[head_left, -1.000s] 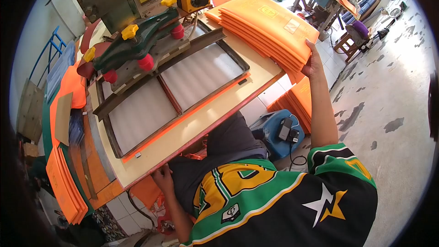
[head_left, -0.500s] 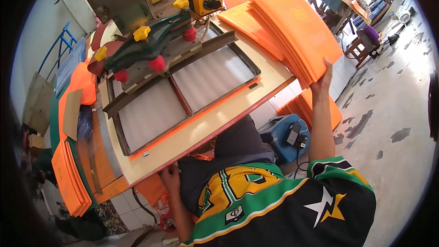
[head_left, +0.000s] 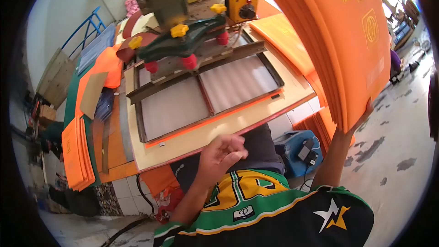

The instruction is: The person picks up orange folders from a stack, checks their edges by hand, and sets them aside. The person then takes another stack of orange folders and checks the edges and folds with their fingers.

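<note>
My right hand (head_left: 361,118) grips a thick stack of orange folders (head_left: 340,55) from below, at its lower edge. The stack stands raised and tilted at the right, and its front folder bears gold lettering and a round emblem in a frame. My left hand (head_left: 222,156) hangs in front of the table's near edge, fingers loosely bent, thumb apart, with nothing visible in it. Beyond it lies a metal frame (head_left: 211,98) with two pale panels on a cream board (head_left: 183,155). Over the frame's far side stands a press (head_left: 183,45) with yellow knobs and red feet.
A yellow control box (head_left: 241,7) sits behind the press. More orange folders (head_left: 283,41) lie at the back right, others (head_left: 315,126) lower right beside a blue container (head_left: 295,153). Another orange stack (head_left: 77,155) rests at the left edge, near a brown card (head_left: 94,95).
My right hand has lifted the folder stack up and nearer, turning its lettered front into view. My left hand has come up from the table's edge and moved right. The view has shifted.
</note>
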`<state>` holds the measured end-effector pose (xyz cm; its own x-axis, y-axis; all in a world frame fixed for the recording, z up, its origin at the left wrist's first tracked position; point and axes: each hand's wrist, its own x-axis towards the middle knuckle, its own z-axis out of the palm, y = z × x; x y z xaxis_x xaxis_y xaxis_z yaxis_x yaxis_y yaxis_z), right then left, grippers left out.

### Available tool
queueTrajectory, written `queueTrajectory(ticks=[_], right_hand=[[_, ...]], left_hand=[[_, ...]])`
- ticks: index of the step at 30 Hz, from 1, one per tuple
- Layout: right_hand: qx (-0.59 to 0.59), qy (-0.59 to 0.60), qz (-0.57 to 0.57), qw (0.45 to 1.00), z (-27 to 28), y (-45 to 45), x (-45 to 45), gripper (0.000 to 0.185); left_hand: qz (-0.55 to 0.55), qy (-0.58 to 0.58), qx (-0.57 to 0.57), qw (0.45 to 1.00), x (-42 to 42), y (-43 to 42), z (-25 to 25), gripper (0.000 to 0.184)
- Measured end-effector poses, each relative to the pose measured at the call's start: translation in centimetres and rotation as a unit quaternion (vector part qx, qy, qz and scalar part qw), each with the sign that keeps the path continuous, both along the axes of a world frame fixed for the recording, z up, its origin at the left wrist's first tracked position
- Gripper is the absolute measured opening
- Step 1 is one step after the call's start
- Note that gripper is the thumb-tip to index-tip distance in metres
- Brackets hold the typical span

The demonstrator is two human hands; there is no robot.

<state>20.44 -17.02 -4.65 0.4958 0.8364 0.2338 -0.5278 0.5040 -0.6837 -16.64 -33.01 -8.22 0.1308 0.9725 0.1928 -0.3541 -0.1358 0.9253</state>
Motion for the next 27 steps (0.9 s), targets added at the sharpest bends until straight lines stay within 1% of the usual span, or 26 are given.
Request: queueTrajectory(ticks=[1, 2, 3, 5, 6, 7, 8, 9, 10, 11, 12, 13, 14, 15, 16, 17, 18, 20, 21, 23, 24, 25, 26, 27], right_hand=[[-0.034, 0.009, -0.025, 0.999, 0.4, -0.4, -1.5, 0.06], [-0.077, -0.006, -0.069, 0.995, 0.9, -0.8, -3.1, 0.062], [-0.074, -0.006, -0.057, 0.996, 0.6, -1.0, -4.0, 0.062], [-0.07, -0.021, 0.058, 0.996, -0.3, -1.7, -5.5, 0.063], [-0.047, 0.006, 0.102, 0.994, -0.7, -2.1, -6.7, 0.064], [-0.047, 0.009, 0.113, 0.992, -1.6, -2.2, -7.2, 0.064], [-0.004, 0.031, 0.209, 0.978, -2.8, -2.2, -7.8, 0.065], [0.04, 0.052, 0.3, 0.952, -3.6, -2.3, -8.1, 0.067], [0.006, 0.052, 0.287, 0.956, -3.1, -3.5, -9.7, 0.071], [0.006, 0.053, 0.291, 0.955, -3.2, -3.9, -10.9, 0.071], [0.022, 0.067, 0.375, 0.924, -3.3, -4.3, -11.7, 0.072], [0.038, 0.08, 0.454, 0.887, -3.6, -4.8, -12.0, 0.074], [0.034, 0.081, 0.449, 0.889, -5.1, -5.2, -12.1, 0.074], [0.022, 0.017, 0.42, 0.907, -7.5, -5.3, -12.3, 0.077], [0.012, -0.046, 0.388, 0.921, -8.5, -5.6, -12.6, 0.081], [0.01, -0.042, 0.377, 0.925, -8.9, -5.7, -12.7, 0.081], [0.078, -0.149, 0.458, 0.873, -8.6, -5.6, -13.3, 0.085], [0.135, -0.251, 0.517, 0.807, -8.0, -5.9, -14.5, 0.089], [0.108, -0.293, 0.54, 0.781, -7.1, -6.4, -15.2, 0.096], [0.077, -0.332, 0.557, 0.757, -5.6, -7.1, -16.9, 0.104], [0.069, -0.213, 0.55, 0.805, -4.9, -7.3, -17.8, 0.108], [0.062, -0.09, 0.533, 0.839, -4.1, -7.2, -18.1, 0.112], [0.061, -0.075, 0.58, 0.809, -2.2, -6.8, -17.9, 0.115], [0.06, -0.06, 0.626, 0.775, -0.7, -5.9, -17.7, 0.119]], left_hand=[[0.009, -0.025, 0.012, 1.0, 0.7, 1.0, 1.9, 0.067], [0.017, -0.051, 0.024, 0.998, 1.4, 1.8, 3.8, 0.085], [0.029, -0.05, 0.028, 0.998, 2.3, 2.5, 5.1, 0.085], [0.074, -0.136, 0.104, 0.982, 3.8, 3.4, 6.7, 0.108], [0.085, -0.132, 0.106, 0.982, 4.0, 3.5, 7.1, 0.108], [0.097, -0.164, 0.106, 0.976, 4.2, 3.5, 7.4, 0.111], [0.107, -0.197, 0.107, 0.969, 4.0, 3.4, 7.5, 0.113], [0.115, -0.194, 0.109, 0.968, 3.6, 3.0, 7.1, 0.113], [0.087, -0.253, 0.093, 0.959, 3.0, 2.3, 6.3, 0.111], [0.056, -0.311, 0.075, 0.946, 2.6, 1.5, 5.3, 0.11], [0.058, -0.31, 0.074, 0.946, 2.5, 0.2, 4.2, 0.11], [0.134, -0.32, 0.028, 0.937, 2.6, -1.3, 3.1, 0.103], [0.168, -0.323, 0.001, 0.931, 2.3, -2.1, 2.4, 0.1], [0.202, -0.326, -0.026, 0.923, 2.0, -2.8, 1.7, 0.097], [0.237, -0.361, -0.023, 0.902, 1.1, -3.0, 1.5, 0.089], [0.27, -0.395, -0.022, 0.878, 0.2, -3.2, 1.2, 0.082], [0.261, -0.392, -0.029, 0.882, -0.9, -3.4, 0.4, 0.082], [0.312, -0.371, 0.072, 0.872, -3.0, -4.1, -1.3, 0.079], [0.303, -0.37, 0.065, 0.876, -3.9, -4.6, -1.6, 0.079], [0.403, -0.289, 0.084, 0.864, -6.0, -6.0, -2.2, 0.078], [0.398, -0.29, 0.079, 0.867, -7.4, -7.0, -3.0, 0.078], [0.391, -0.267, 0.086, 0.877, -8.9, -8.2, -4.1, 0.076], [0.384, -0.244, 0.093, 0.886, -10.1, -9.2, -4.9, 0.073], [0.382, -0.244, 0.088, 0.887, -10.6, -10.0, -5.3, 0.073]])
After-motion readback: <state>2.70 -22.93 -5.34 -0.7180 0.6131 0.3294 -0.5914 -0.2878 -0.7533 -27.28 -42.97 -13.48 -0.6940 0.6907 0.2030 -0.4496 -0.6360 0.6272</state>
